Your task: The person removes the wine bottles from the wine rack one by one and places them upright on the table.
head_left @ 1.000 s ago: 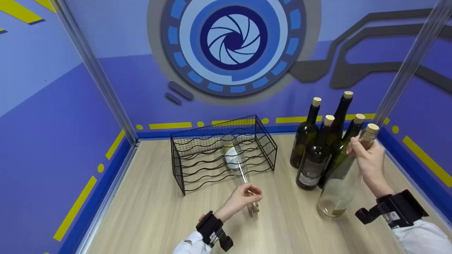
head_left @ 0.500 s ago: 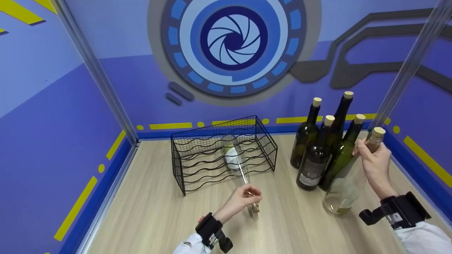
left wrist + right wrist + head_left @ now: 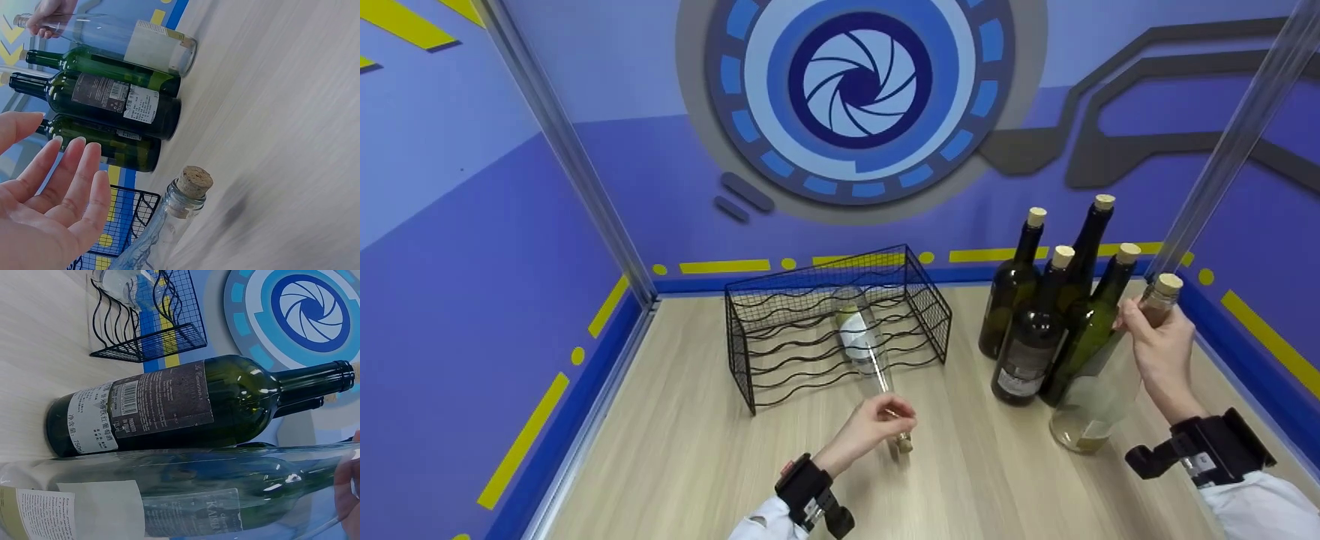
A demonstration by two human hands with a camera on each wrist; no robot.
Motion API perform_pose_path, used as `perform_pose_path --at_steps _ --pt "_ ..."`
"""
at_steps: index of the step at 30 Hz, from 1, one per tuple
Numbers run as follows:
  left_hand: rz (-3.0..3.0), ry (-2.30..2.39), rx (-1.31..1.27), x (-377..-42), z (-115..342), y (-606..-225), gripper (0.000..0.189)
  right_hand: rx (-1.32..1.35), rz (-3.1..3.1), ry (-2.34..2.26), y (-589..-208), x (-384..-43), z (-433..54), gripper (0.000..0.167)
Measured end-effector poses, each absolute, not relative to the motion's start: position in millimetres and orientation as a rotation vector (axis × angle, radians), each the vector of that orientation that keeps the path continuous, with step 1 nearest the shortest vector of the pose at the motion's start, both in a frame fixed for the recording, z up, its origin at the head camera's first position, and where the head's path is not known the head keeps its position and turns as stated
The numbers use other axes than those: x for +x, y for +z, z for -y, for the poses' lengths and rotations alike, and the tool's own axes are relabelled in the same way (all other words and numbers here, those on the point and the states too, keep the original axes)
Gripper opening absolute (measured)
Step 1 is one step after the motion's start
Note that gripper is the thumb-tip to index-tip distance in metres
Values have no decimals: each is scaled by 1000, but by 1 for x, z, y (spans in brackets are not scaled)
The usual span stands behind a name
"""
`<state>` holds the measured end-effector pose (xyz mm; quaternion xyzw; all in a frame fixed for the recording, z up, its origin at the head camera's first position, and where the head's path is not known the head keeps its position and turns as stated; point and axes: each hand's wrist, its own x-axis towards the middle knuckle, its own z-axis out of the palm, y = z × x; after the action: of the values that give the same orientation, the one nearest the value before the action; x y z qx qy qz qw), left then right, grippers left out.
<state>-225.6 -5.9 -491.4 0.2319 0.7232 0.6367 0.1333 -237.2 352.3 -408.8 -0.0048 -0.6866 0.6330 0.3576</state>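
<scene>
A clear glass bottle (image 3: 855,337) with a cork lies in the black wire wine rack (image 3: 739,360), its neck pointing toward me. My left hand (image 3: 871,431) hovers over that neck; in the left wrist view its loosely bent fingers (image 3: 79,185) are apart from the corked bottle (image 3: 169,230). On the right, my right hand (image 3: 1164,356) grips the neck of a second clear bottle (image 3: 1086,420), which stands nearly upright. In the right wrist view this clear bottle (image 3: 101,509) lies in front of a green one, and only part of the right hand (image 3: 350,495) shows.
Several dark green corked bottles (image 3: 1030,337) stand close together just left of and behind the held bottle. Blue printed walls enclose the wooden table (image 3: 675,465) at the back and sides. A metal corner post (image 3: 1222,157) rises behind the right hand.
My right hand has shifted the clear bottle a little to the right and slightly away from me. The left hand and the bottle in the rack have stayed put.
</scene>
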Motion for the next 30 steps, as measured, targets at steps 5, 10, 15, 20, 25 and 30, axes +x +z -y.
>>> perform_pose_path --at_steps 5,10,15,20,25,30 --pt "-2083 1843 639 -227 6 -492 21 -69 1780 1655 -417 -244 -360 11" --pt "-2083 1826 619 -227 7 -491 21 -104 1825 1617 -416 -244 -360 9" --pt "-2089 1834 634 -227 5 -493 22 -89 1813 1609 -420 -247 -363 9" --pt "-2084 1825 624 -231 4 -501 22 -61 1815 1599 -424 -249 -366 11" --pt "-2076 1831 623 -242 2 -519 23 -78 1810 1649 -424 -248 -367 14" --pt "-2081 1827 647 -245 2 -523 22 -124 1874 1603 -421 -247 -366 16"
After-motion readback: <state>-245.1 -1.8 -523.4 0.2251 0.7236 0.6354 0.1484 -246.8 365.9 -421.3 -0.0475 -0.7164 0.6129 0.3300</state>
